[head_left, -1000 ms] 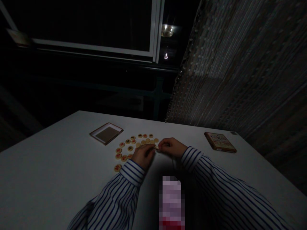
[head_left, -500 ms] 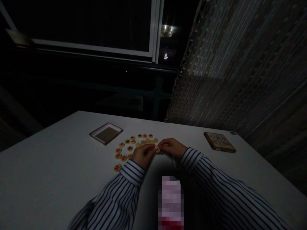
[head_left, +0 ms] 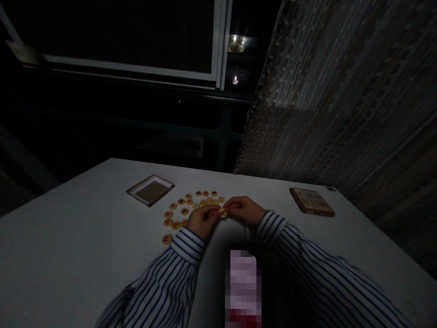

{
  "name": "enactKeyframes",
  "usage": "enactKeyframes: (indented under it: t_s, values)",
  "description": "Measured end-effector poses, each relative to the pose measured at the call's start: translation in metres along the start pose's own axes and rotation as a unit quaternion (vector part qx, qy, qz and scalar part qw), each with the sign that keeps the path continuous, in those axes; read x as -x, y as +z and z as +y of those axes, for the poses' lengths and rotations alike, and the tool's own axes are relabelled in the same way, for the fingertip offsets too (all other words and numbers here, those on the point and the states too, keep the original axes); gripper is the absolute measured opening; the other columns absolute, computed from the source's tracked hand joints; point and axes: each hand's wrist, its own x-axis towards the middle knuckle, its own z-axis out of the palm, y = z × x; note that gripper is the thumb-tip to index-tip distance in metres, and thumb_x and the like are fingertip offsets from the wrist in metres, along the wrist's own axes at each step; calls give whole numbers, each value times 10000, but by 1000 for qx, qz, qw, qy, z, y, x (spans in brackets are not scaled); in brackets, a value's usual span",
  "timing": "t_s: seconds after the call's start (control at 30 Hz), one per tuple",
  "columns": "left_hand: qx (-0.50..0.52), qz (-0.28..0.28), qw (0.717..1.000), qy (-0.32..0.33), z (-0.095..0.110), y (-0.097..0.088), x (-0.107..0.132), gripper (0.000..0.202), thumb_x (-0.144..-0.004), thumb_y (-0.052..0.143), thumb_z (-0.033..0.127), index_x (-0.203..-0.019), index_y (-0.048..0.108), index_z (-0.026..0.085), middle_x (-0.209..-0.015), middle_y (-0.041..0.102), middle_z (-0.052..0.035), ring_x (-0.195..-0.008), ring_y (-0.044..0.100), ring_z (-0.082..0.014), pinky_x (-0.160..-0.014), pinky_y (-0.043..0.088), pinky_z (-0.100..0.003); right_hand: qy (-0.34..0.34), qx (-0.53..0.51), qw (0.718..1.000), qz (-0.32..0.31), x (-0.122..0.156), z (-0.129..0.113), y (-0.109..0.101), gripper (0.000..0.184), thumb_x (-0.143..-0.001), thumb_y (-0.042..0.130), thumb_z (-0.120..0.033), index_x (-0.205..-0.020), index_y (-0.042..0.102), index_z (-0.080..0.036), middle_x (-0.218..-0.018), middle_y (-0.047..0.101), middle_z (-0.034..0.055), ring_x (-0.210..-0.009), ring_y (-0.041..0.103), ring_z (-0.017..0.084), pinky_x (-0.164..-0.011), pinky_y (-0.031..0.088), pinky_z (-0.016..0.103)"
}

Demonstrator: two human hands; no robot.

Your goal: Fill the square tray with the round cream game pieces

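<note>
From the bottom edge, two sleeves point(head_left: 164, 287) in white with dark blue stripes reach forward over a white tabletop point(head_left: 85, 237) in a dim room. At their ends, the left hand point(head_left: 204, 220) and the right hand point(head_left: 245, 209) meet near the middle, fingertips pinched narrow around one small round piece point(head_left: 223, 213). It is pale with a dark mark, tilted so its marked face shows; each hand grips one side of it. Just beside the left cuff, a red-marked disc point(head_left: 166, 239) lies apart from the others. Beyond it, more discs spread in a loose curve, some marked red, some black; those just past the hands show plain pale faces. The left hand partly hides one disc. Farther off, to the left, sits an open tray point(head_left: 153, 191) with a brown rim; well apart, to the right, lies a flat brown box point(head_left: 312, 202) with a printed top. Behind the tabletop, a strand curtain point(head_left: 307, 91) hangs at right, and a white window frame point(head_left: 218, 45) borders darkness.
</note>
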Motion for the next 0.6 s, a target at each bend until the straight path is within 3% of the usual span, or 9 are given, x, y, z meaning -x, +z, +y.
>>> enactKeyframes:
  t_s: [0.13, 0.3, 0.43, 0.6]
  values:
    - [-37, -6, 999, 23, -2, 4, 1, 277, -651, 542, 322, -870, 607, 164, -746, 642, -31, -648, 573, -132, -606, 474, -248, -7, 8, 1000, 14, 0, 0, 1, 167, -623, 546, -226, -743, 572, -112, -628, 581, -5, -608, 534, 97, -603, 412, 225]
    - [-126, -2, 985, 114, -5, 5, 1, 282, -626, 579, 243, -898, 589, 168, -865, 628, -52, -808, 556, -167, -736, 439, -295, -4, 12, 1000, 14, 1, 0, 2, 164, -630, 539, -232, -734, 571, -109, -631, 580, -1, -603, 531, 95, -595, 411, 220]
    - [-174, -12, 973, 151, -6, 3, 0, 238, -667, 543, 253, -890, 589, 185, -860, 622, -47, -831, 538, -170, -762, 415, -311, -6, 35, 999, 11, 1, 2, 1, 180, -642, 521, -244, -750, 576, -111, -654, 598, 10, -628, 543, 107, -604, 416, 224]
    - [-251, -12, 957, 146, -13, 4, 0, 262, -657, 550, 325, -880, 610, 202, -913, 596, -54, -871, 501, -201, -766, 396, -352, -40, 204, 976, 59, 3, 4, -9, 184, -673, 471, -234, -768, 592, -134, -701, 610, 21, -666, 543, 116, -623, 404, 224]
